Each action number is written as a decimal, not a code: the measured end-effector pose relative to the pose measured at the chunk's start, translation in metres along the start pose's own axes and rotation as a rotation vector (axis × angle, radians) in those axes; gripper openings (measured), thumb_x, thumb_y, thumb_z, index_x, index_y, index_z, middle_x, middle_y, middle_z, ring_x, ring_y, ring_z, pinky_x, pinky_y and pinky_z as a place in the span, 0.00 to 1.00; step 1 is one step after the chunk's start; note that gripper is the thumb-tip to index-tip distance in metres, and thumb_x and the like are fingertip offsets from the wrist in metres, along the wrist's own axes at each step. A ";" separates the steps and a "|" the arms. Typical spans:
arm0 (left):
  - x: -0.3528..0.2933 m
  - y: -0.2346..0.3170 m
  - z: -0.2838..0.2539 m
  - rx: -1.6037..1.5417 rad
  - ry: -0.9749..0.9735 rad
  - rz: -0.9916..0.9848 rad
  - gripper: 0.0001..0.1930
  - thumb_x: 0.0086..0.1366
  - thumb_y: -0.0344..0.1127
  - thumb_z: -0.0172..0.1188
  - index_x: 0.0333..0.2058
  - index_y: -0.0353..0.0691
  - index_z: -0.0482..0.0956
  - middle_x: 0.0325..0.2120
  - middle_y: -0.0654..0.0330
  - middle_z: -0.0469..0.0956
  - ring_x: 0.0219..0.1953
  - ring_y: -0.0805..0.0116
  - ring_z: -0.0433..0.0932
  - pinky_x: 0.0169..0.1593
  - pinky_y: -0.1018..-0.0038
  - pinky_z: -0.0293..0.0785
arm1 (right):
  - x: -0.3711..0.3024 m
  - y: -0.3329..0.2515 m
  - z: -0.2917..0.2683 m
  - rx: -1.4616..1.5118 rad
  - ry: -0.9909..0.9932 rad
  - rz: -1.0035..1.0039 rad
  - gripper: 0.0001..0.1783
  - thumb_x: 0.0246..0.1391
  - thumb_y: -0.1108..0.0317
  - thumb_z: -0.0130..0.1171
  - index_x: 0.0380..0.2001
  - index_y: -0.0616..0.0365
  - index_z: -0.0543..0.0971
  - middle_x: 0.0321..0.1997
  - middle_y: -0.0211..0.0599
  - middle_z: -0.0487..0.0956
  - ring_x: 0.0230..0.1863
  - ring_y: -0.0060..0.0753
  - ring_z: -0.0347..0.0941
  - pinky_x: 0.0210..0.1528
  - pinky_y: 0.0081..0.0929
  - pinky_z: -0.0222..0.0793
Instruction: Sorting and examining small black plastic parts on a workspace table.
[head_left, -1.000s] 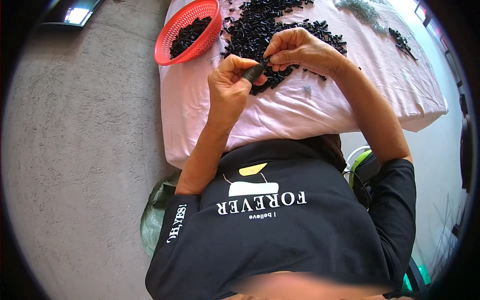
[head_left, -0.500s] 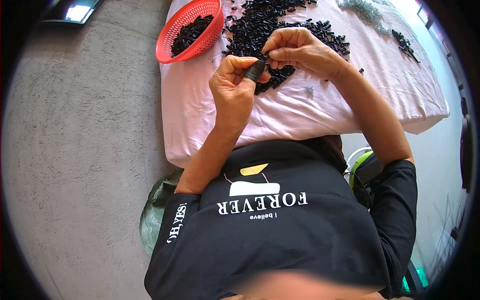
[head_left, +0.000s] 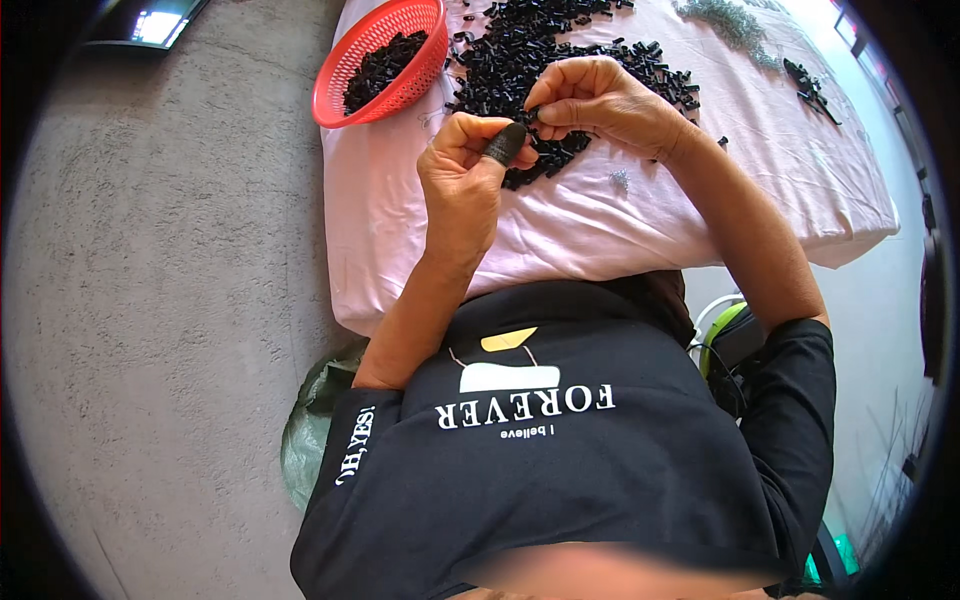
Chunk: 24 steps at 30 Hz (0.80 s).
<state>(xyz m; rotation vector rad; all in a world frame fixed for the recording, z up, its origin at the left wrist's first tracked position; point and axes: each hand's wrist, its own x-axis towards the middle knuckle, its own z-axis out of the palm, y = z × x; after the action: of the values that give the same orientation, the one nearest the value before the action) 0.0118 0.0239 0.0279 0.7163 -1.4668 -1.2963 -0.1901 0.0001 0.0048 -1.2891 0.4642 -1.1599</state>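
Observation:
My left hand [head_left: 462, 180] is raised over the near edge of a pink-covered table [head_left: 640, 225]; its thumb wears a dark cap and pinches a small black piece. My right hand [head_left: 600, 100] meets it from the right, fingertips closed on the same small black piece [head_left: 530, 122]. Just beyond both hands lies a wide heap of small black plastic parts [head_left: 560, 55] spread on the cloth. What exactly the fingers press together is too small to tell.
A red mesh basket [head_left: 385, 62] with more black parts stands at the table's far left corner. A smaller pile of dark pieces [head_left: 805, 85] and some greyish bits [head_left: 725, 20] lie at the far right. Grey concrete floor [head_left: 170, 300] is to the left; a green bag [head_left: 310, 440] lies below.
Both hands stayed together over the heap's near edge; the right fingers shifted slightly against the left thumb. Nothing else moved.

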 end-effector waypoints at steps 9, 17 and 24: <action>-0.003 -0.009 -0.003 0.187 -0.041 0.201 0.12 0.57 0.12 0.49 0.36 0.33 0.73 0.36 0.56 0.78 0.33 0.73 0.81 0.42 0.77 0.79 | 0.000 0.005 0.002 -0.001 -0.019 0.005 0.07 0.56 0.74 0.61 0.39 0.62 0.79 0.33 0.30 0.81 0.32 0.16 0.77 0.40 0.15 0.76; 0.001 -0.007 -0.004 0.166 -0.084 0.219 0.08 0.60 0.16 0.58 0.37 0.34 0.73 0.36 0.58 0.78 0.34 0.74 0.80 0.42 0.79 0.79 | 0.000 0.003 0.001 0.140 -0.029 0.075 0.08 0.57 0.74 0.60 0.40 0.63 0.79 0.33 0.32 0.81 0.32 0.18 0.79 0.40 0.15 0.78; 0.002 -0.005 -0.001 0.124 -0.135 0.147 0.11 0.59 0.16 0.57 0.40 0.34 0.72 0.36 0.61 0.76 0.38 0.77 0.78 0.46 0.80 0.76 | -0.001 0.001 0.001 0.126 -0.018 0.085 0.08 0.57 0.74 0.60 0.40 0.63 0.79 0.33 0.32 0.81 0.31 0.17 0.78 0.38 0.14 0.77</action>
<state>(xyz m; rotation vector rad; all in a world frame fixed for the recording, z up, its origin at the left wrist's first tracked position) 0.0114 0.0209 0.0236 0.5975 -1.6879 -1.1672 -0.1894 0.0017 0.0037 -1.1597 0.4223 -1.0879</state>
